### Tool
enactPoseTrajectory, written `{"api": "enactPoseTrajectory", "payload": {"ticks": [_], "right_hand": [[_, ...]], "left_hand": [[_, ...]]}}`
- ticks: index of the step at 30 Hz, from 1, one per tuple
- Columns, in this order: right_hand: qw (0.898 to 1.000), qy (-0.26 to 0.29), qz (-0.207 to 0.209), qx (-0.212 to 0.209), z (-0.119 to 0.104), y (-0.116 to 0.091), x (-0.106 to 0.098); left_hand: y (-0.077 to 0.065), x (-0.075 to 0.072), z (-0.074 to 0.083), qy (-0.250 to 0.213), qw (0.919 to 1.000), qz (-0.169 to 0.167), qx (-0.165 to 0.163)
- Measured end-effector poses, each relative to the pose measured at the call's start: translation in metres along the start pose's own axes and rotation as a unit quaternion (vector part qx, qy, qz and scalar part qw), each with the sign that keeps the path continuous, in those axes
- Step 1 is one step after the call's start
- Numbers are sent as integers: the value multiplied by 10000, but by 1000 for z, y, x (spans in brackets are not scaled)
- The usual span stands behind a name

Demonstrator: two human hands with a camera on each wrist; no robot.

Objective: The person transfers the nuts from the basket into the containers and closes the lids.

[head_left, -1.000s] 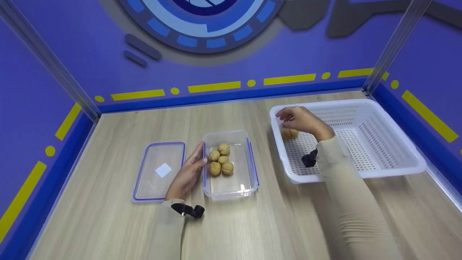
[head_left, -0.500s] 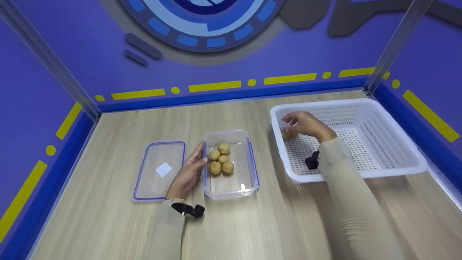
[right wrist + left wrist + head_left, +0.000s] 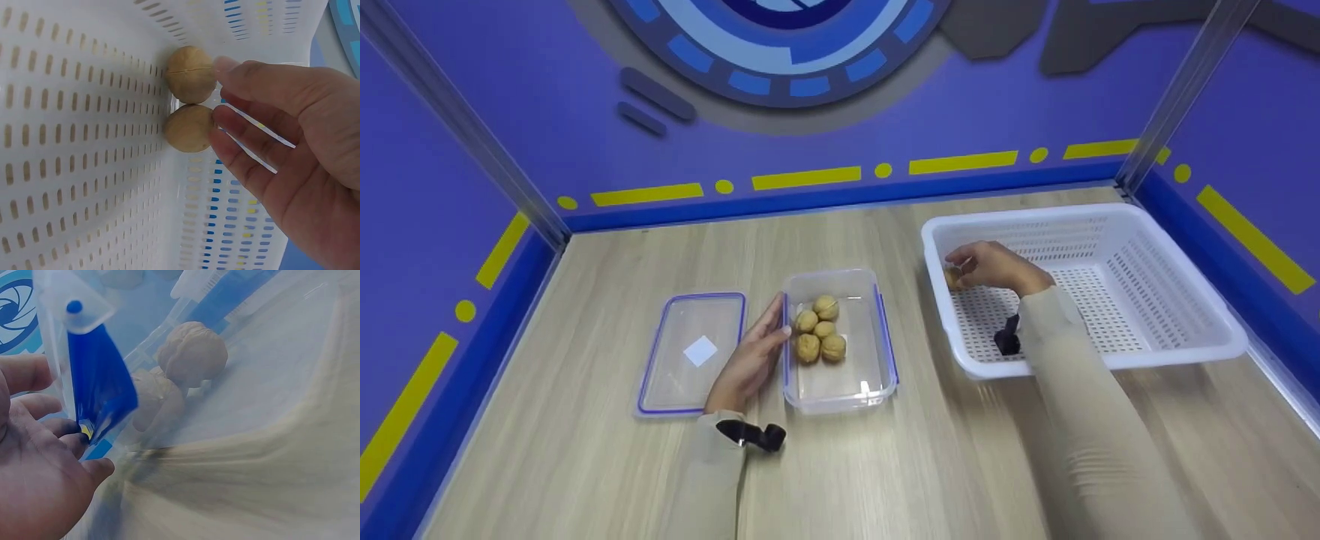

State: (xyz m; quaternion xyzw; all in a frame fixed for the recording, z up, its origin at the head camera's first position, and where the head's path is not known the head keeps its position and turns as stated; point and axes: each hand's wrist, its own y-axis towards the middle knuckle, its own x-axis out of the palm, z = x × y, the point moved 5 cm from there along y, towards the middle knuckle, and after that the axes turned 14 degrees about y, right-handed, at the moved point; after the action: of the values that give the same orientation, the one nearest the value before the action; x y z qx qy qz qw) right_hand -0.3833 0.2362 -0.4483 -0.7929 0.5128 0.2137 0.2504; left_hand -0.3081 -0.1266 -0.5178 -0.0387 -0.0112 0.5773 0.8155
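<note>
In the head view my left hand lies along the left side of a clear plastic food box, fingers extended and thumb at the rim. Several walnuts sit inside toward the box's left. My right hand reaches into a white slotted basket, near its left wall. The right wrist view shows two walnuts there, an upper walnut and a lower walnut, touching each other. My thumb tip meets the upper one's edge and my fingertips meet the lower one's; neither is enclosed.
A clear lid with a blue-purple seal and a white square label lies flat left of the food box. A blue flap on the box hangs beside my left fingers. Blue-purple panels wall the wooden table at the back and sides.
My right hand has come lower and nearer to me inside the basket, down to the walnuts, which it now partly covers. The left hand and food box stay in place.
</note>
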Motion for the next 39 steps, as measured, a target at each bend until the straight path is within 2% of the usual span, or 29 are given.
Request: {"api": "enactPoseTrajectory", "payload": {"ticks": [5, 12, 14, 21, 34, 39], "right_hand": [[9998, -176, -101, 27, 2, 0, 3], [9967, -684, -298, -313, 3, 2, 7], [9970, -667, -310, -256, 4, 2, 7], [9971, -519, -444, 337, 9, -2, 9], [9936, -580, -730, 641, 9, -4, 13], [9932, -686, -825, 447, 8, -5, 13]], "left_hand": [[1, 0, -1, -6, 10000, -16, 29], [1, 0, -1, -116, 9998, -105, 109], [1, 0, -1, -94, 9998, -119, 120], [2, -1, -2, -47, 9999, -92, 100], [2, 0, -1, -147, 9999, 43, -58], [1, 0, 0, -162, 9998, -63, 33]]}}
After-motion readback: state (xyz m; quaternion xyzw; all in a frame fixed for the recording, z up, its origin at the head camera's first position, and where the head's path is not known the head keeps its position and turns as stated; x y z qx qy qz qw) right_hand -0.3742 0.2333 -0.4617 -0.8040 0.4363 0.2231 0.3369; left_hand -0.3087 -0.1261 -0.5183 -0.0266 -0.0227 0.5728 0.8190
